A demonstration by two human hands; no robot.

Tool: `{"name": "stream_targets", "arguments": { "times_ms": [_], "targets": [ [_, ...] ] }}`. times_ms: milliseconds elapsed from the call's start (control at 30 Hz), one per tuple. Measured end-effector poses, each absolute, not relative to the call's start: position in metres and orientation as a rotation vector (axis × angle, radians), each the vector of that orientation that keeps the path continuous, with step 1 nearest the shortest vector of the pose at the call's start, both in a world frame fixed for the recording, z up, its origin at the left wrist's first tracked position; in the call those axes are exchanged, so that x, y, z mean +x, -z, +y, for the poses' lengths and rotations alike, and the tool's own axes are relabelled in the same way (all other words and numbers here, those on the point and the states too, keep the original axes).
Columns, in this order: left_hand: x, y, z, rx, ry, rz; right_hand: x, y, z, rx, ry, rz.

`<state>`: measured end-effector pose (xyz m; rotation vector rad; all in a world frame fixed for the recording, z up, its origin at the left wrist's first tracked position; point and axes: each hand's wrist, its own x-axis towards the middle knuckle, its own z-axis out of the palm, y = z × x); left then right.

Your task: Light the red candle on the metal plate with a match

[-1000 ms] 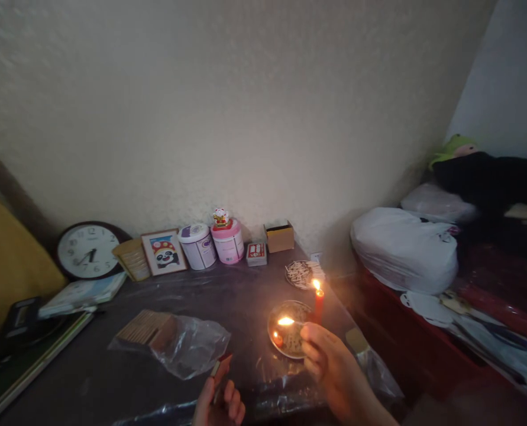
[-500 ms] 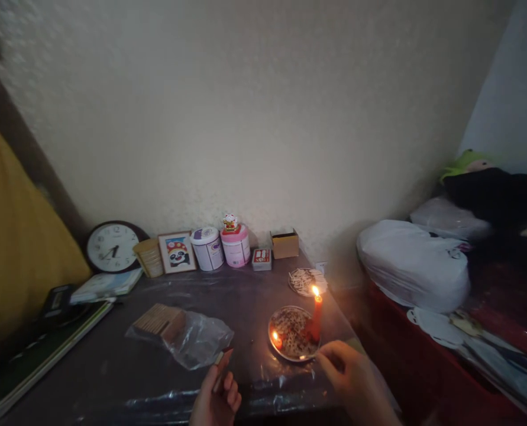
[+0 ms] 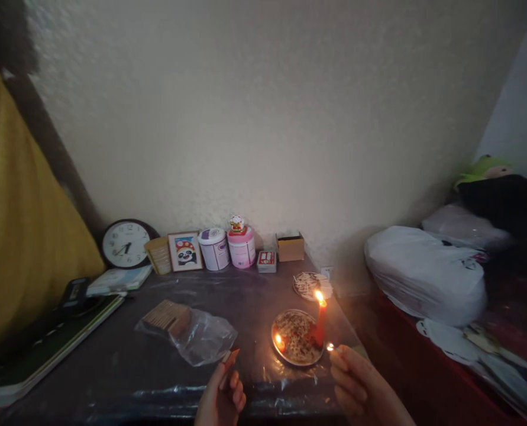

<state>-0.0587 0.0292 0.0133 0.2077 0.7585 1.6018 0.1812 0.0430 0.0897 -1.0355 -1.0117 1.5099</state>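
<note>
A red candle [image 3: 320, 322] burns upright at the right rim of a round metal dish [image 3: 297, 338] full of spent matches, where a small second flame glows at the left. My right hand [image 3: 363, 387] pinches a match whose tip [image 3: 330, 347] glows just right of the dish. Lower centre, my left hand [image 3: 222, 397] grips a small matchbox [image 3: 230, 356] above the table's front edge.
On the dark plastic-covered table [image 3: 112, 367] lie a clear bag with wooden sticks [image 3: 187, 328] and a plate of unused matches [image 3: 310, 284]. A clock [image 3: 125, 244], panda picture [image 3: 184, 251], two tins [image 3: 228, 248] and small boxes line the wall. White bags [image 3: 425, 275] lie right.
The burning match over the dish went out of sight, and my right hand drew back to the dish's right edge; now a match tip glows there. The view shifted left.
</note>
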Motion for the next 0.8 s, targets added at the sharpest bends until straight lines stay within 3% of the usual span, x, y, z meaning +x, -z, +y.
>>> {"name": "stream_targets", "arguments": {
  "times_ms": [133, 267, 400, 533, 800],
  "targets": [
    [-0.0582, -0.0118, 0.0299, 0.210, -1.609, 0.758, 0.1815, -0.0875, 0.0437, -1.181, -1.227, -1.181],
    [-0.0588, -0.0090, 0.0292, 0.229, -1.620, 0.749, 0.1810, -0.0907, 0.0432, -1.096, -1.429, -1.032],
    [-0.0590, -0.0092, 0.0282, 0.244, -1.605, 0.740, 0.1818, -0.0951, 0.0424, -1.242, -1.183, -1.216],
    [-0.0584, -0.0112, 0.0267, 0.264, -1.616, 0.720, 0.1853, -0.0930, 0.0436, -1.109, -1.396, -1.101],
    [-0.0584, -0.0101, 0.0266, 0.276, -1.617, 0.713, 0.1842, -0.0905, 0.0427, -1.084, -1.389, -1.123]
  ]
}}
